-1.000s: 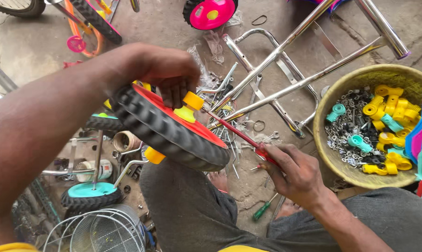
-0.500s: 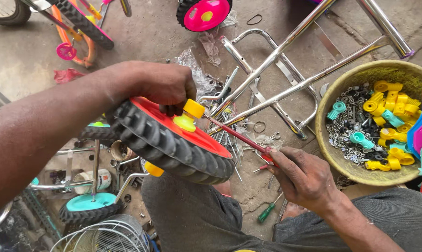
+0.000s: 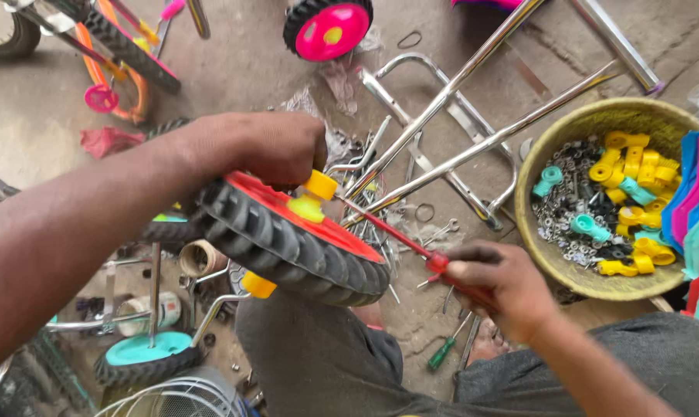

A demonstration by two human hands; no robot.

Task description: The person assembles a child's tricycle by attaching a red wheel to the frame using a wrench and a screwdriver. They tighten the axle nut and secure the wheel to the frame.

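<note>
left hand [image 3: 268, 147] gripping red wheel [image 3: 291, 235], right hand [image 3: 504, 286] holding screwdriver [image 3: 411, 247]

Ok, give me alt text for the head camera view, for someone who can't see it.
A person's left hand steadies a small red wheel with a black tyre while the right hand pushes a red-handled screwdriver at its yellow hub. A round basket of yellow and teal plastic parts sits to the right, with chrome tubes on the floor.
</note>
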